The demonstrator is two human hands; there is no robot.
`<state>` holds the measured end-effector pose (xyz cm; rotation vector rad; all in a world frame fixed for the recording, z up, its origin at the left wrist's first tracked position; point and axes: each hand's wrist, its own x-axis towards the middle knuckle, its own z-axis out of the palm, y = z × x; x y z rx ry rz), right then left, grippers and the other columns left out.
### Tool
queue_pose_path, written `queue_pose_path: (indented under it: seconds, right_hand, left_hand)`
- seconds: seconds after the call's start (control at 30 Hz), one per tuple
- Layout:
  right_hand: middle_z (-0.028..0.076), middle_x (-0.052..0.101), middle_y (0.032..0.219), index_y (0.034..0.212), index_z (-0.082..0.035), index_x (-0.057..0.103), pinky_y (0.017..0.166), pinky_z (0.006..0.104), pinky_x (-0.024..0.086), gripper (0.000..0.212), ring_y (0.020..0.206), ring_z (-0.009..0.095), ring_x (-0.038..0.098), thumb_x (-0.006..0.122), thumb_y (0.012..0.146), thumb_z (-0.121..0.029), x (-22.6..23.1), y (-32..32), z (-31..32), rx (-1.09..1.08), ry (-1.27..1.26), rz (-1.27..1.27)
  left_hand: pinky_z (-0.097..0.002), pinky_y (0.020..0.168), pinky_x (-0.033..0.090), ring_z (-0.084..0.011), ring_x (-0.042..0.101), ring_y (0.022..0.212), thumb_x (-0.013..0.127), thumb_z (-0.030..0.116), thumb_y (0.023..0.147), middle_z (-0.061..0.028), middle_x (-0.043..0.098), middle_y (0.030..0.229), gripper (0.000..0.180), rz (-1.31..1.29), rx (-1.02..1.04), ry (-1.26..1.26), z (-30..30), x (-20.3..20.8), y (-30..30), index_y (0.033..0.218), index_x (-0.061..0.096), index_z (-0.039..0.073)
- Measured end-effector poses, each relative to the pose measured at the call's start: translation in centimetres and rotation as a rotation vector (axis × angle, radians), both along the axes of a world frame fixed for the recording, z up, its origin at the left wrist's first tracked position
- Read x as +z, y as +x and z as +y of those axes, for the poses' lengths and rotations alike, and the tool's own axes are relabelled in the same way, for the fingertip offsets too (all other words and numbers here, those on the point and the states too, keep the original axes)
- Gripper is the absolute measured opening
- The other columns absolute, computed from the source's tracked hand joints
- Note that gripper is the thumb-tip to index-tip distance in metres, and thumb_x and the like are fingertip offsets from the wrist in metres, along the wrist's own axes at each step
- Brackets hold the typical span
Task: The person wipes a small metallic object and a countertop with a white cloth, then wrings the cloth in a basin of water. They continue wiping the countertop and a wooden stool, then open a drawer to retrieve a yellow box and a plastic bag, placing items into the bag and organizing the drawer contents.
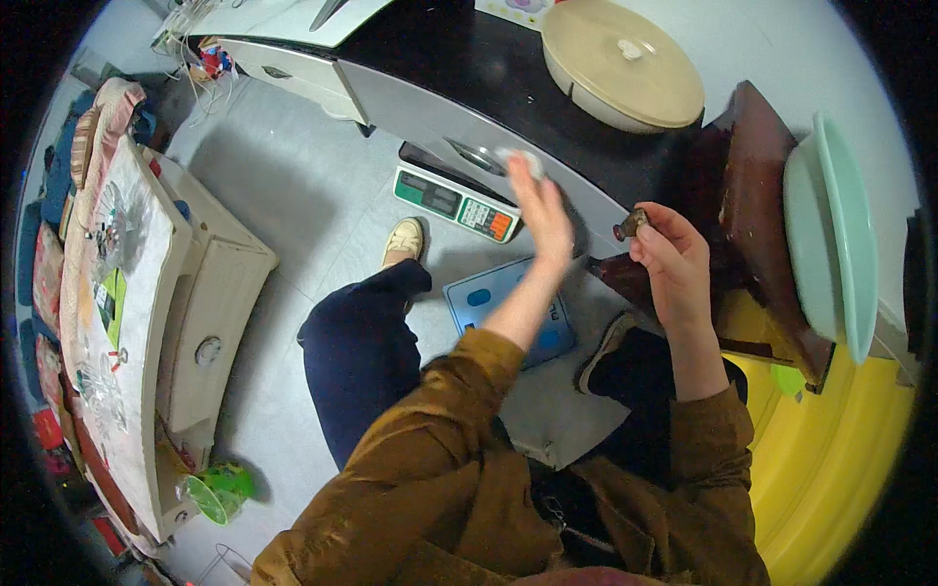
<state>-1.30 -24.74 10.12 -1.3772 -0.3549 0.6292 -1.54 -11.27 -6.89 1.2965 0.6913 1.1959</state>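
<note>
My left hand [542, 215] reaches forward with its fingers stretched out, blurred by motion. A soft-looking white wad [534, 164] shows on both sides of its fingertips and seems held there; its kind is unclear. Just left of the fingertips is a shiny metal piece [476, 155] by the grey cabinet front. Raised on the right, my right hand [674, 254] pinches a small dark brown object [632, 225] with a reddish round end between thumb and fingers. Beneath my left hand, on the floor, stand a green-and-white digital scale [454, 203] with keypad and a flat blue scale [489, 298].
A black countertop [430, 59] carries a large round container [625, 68] with a cream lid. At right are a dark red wooden piece [757, 186], a mint-green basin [845, 234] and a yellow tub [831, 459]. A white table [127, 293] and green bin [220, 488] stand left.
</note>
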Motion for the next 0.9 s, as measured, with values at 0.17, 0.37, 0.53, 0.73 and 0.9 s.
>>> queue_pose_path:
  seconds: [0.17,0.37,0.53,0.73,0.9]
  right_hand:
    - [0.006,0.061,0.088,0.108,0.005,0.059,0.065,0.0219,0.044,0.029,0.071,0.010,0.054,0.063,0.082,-0.006,-0.7,1.1,2.2,-0.045,-0.076,-0.061]
    - [0.005,0.060,0.087,0.109,0.005,0.058,0.064,0.0218,0.044,0.028,0.070,0.010,0.054,0.061,0.082,-0.004,-1.2,1.4,3.1,-0.012,-0.131,-0.056]
    - [0.004,0.060,0.085,0.109,0.003,0.059,0.064,0.0221,0.043,0.030,0.070,0.010,0.054,0.063,0.080,-0.005,-2.3,2.3,3.9,-0.011,-0.203,-0.080]
    - [0.004,0.059,0.091,0.111,0.003,0.058,0.066,0.0217,0.045,0.029,0.072,0.010,0.054,0.060,0.083,-0.004,-2.7,3.7,3.8,-0.066,-0.241,-0.142]
    - [0.004,0.059,0.092,0.110,0.002,0.059,0.070,0.0216,0.045,0.029,0.077,0.009,0.055,0.064,0.081,-0.002,-3.3,5.0,6.6,-0.067,-0.225,-0.376]
  left_hand:
    - [-0.0412,0.113,0.012,-0.0353,0.016,0.139,0.043,0.014,0.092,-0.0217,0.018,0.149,0.054,0.171,-0.046,0.249,-1.6,1.4,-1.0,0.143,0.028,0.004]
    - [-0.0412,0.113,0.013,-0.0347,0.020,0.138,0.042,0.005,0.090,-0.0204,0.026,0.147,0.053,0.132,0.277,0.369,13.1,2.8,0.0,0.141,0.028,0.000]
    - [-0.0410,0.112,0.019,-0.0352,0.026,0.135,0.042,0.000,0.087,-0.0216,0.027,0.145,0.053,0.123,0.424,0.306,25.3,2.4,-0.6,0.139,0.031,0.001]
    - [-0.0386,0.108,0.027,-0.0342,0.035,0.129,0.041,0.009,0.093,-0.0213,0.036,0.140,0.044,0.085,0.502,0.296,32.8,0.3,-0.7,0.134,0.037,-0.002]
    - [-0.0376,0.106,0.030,-0.0336,0.039,0.125,0.038,0.017,0.096,-0.0195,0.035,0.140,0.045,-0.078,0.369,-0.111,34.7,-8.5,-0.9,0.137,0.032,-0.002]
